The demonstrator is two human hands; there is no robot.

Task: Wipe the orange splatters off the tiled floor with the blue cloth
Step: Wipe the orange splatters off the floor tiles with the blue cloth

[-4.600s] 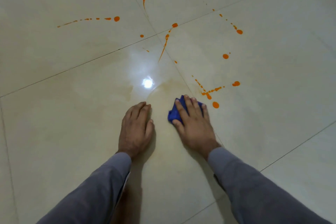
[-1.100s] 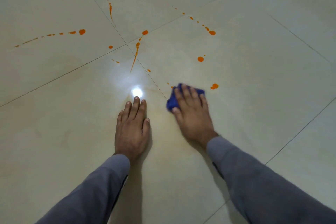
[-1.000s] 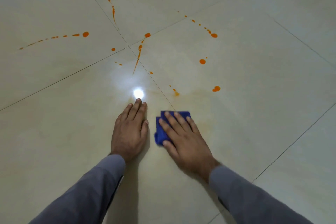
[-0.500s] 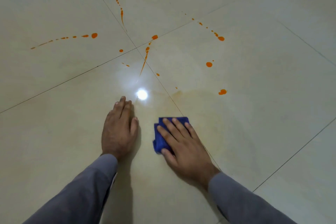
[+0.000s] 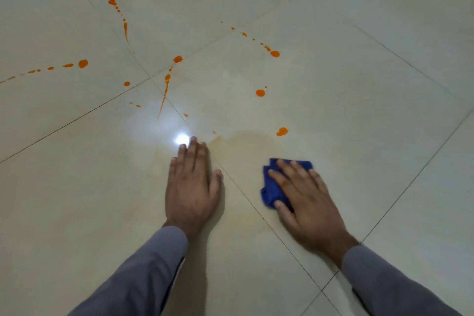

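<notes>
**Desk:** What have you got on the hands?

**Operator:** I see my right hand (image 5: 306, 200) flat on the blue cloth (image 5: 273, 185), fingers straight and spread, pressing it onto the tiled floor (image 5: 359, 110). It isn't curled round the cloth. The cloth pokes out past the fingertips and to the thumb side. My left hand (image 5: 191, 185) lies palm down on the bare tile just beside it, fingers straight and together, holding nothing.

**Desk:** And the mess?

**Operator:** The orange splatters (image 5: 260, 93) are all beyond the fingertips. Nearest is one blob (image 5: 282, 131) ahead of the right hand, a little apart from the cloth. Farther out, a dotted trail ends in a bigger drop (image 5: 274, 54). Ahead of the left hand there's a thin streak (image 5: 164, 95) near where the grout lines cross, another streak (image 5: 125, 28) beyond that, and a dotted line (image 5: 68, 65) far out to the left. A faint yellowish smear (image 5: 246, 141) sits between the hands and the nearest blob. A bright light glare (image 5: 182, 139) touches my left fingertips.
</notes>
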